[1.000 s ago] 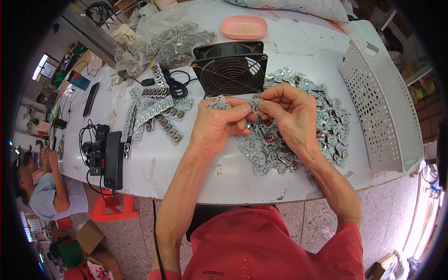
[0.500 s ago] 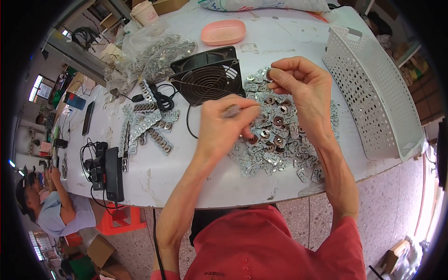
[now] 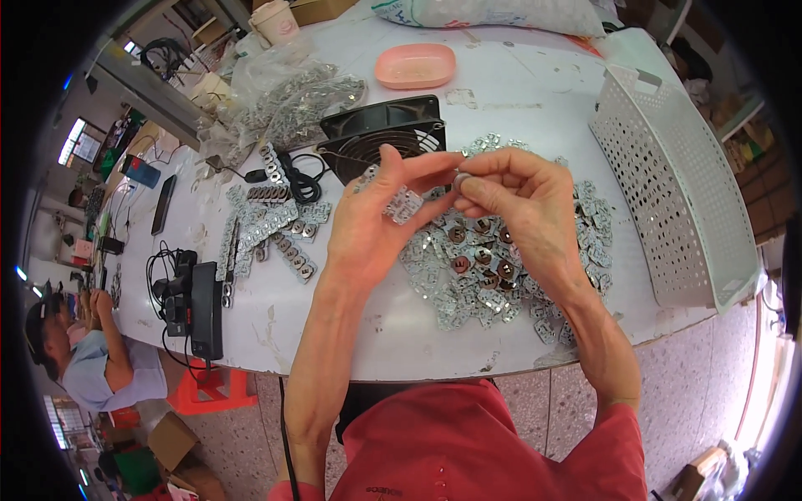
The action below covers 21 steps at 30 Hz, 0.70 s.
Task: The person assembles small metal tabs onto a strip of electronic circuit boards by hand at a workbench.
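Observation:
My left hand [image 3: 359, 230] is closed around a short piece of silvery metal plates [image 3: 404, 206], which shows across the palm. Its fingertips reach right and meet those of my right hand [image 3: 535, 209]. Between the thumb and forefinger of the right hand is a small round disc [image 3: 459, 179], partly hidden by the fingers. Below both hands spreads a pile of small silvery metal plates [image 3: 468, 296]. Several brown round pieces [image 3: 460, 265] lie on this pile.
A black fan [image 3: 383, 121] stands behind my left hand. Rows of joined metal parts [image 3: 276, 221] lie left, near a black power adapter [image 3: 205, 313]. A white perforated basket [image 3: 668, 184] stands right, a pink dish [image 3: 415, 67] at the back. Another person [image 3: 104, 359] sits far left.
My left hand has turned palm-up, showing the metal plates, and its fingertips now meet the right hand's. My right hand has moved slightly left and down, still pinching the disc.

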{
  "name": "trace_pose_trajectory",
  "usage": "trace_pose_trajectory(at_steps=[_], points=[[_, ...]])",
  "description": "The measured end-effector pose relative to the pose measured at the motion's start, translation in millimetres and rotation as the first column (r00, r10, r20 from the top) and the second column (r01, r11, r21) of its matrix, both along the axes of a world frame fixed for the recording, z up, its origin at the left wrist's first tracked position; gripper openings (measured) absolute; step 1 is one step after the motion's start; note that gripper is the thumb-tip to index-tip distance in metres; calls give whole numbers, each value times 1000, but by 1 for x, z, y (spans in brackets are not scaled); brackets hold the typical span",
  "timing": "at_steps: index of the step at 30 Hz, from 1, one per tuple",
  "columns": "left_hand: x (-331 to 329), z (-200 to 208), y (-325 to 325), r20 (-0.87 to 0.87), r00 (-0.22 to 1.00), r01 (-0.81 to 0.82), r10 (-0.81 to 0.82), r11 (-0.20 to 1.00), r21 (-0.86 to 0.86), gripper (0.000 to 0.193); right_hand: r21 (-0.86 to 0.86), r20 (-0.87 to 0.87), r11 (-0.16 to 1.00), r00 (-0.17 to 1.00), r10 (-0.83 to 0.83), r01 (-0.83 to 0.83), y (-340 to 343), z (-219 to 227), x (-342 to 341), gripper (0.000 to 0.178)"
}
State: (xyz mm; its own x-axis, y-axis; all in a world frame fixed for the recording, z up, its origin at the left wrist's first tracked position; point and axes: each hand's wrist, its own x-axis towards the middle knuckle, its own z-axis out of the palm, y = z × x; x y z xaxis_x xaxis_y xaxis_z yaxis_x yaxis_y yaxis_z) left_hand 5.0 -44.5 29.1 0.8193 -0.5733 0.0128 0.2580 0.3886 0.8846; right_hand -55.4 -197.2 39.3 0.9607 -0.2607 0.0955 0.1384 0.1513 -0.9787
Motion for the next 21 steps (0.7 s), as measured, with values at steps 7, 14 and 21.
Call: trace_pose_trajectory(at_steps=[7, 14, 21], points=[[-1, -4, 7, -101, 977, 183, -187, 982, -43, 62, 15, -27, 994, 994, 107, -106, 12, -1, -2, 12], [-5, -2, 2, -76, 980, 183, -186, 982, -39, 69, -6, -66, 986, 984, 165, -166, 11, -7, 0, 12], [-5, -11, -5, -79, 977, 186, -197, 974, -126, 71, 39, -116, 983, 977, 181, -178, 12, -4, -2, 13]])
